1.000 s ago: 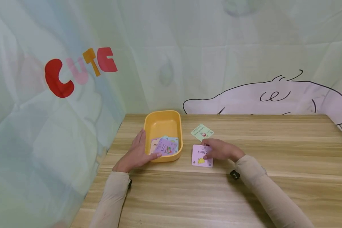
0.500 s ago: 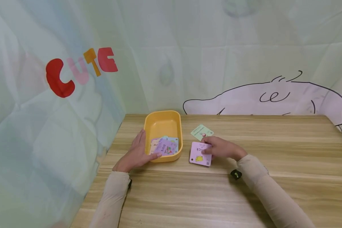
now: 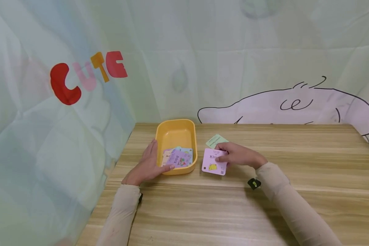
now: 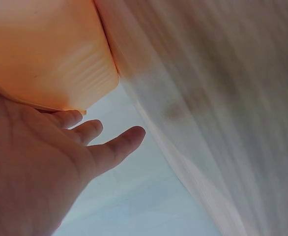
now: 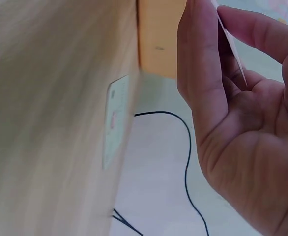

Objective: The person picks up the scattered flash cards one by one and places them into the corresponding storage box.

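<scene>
In the head view my right hand (image 3: 240,154) pinches a purple "chick" flash card (image 3: 211,166) between thumb and fingers, lifted off the table. The right wrist view shows the card (image 5: 236,54) nearly edge-on between them. My left hand (image 3: 144,167) rests on the left side of a yellow bin (image 3: 157,143), its fingers straight against the outer wall and its thumb over the near rim. Inside the bin lie several flash cards, with a purple "park" card (image 3: 179,160) on top. Partly hidden behind my right hand, a green flash card (image 3: 215,140) lies flat.
The wood-grain table (image 3: 295,164) runs on to the right of the cards. A printed curtain (image 3: 249,61) hangs along the table's far and left edges. The bin stands close to the far left corner.
My right hand has picked the "chick" card up off the table and carried it slightly left and away from me. My left hand and the bin have stayed in place.
</scene>
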Tool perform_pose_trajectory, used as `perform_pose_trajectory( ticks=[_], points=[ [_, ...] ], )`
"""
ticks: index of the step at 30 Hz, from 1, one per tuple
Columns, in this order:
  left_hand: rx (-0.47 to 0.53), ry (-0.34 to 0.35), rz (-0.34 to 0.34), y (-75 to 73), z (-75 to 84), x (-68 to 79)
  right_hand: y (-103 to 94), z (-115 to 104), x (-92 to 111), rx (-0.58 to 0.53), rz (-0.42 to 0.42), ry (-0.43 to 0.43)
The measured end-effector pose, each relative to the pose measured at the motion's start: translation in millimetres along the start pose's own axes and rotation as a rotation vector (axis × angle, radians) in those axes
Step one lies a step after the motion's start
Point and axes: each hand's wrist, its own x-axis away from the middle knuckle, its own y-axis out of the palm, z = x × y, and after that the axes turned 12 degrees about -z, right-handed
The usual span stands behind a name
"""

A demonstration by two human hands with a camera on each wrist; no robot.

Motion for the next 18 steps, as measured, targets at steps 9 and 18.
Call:
perform_pose_trajectory(
  ticks=[9, 18],
  points=[
    [0.001, 0.025, 0.017, -0.1, -0.6, -1.0, -3.9, -20, -9, -0.021, 0.015, -0.022],
    [0.001, 0.032, 0.024, 0.7, -0.7, -0.6, -4.3, -37, -21, -0.052, 0.003, -0.074]
  ],
)
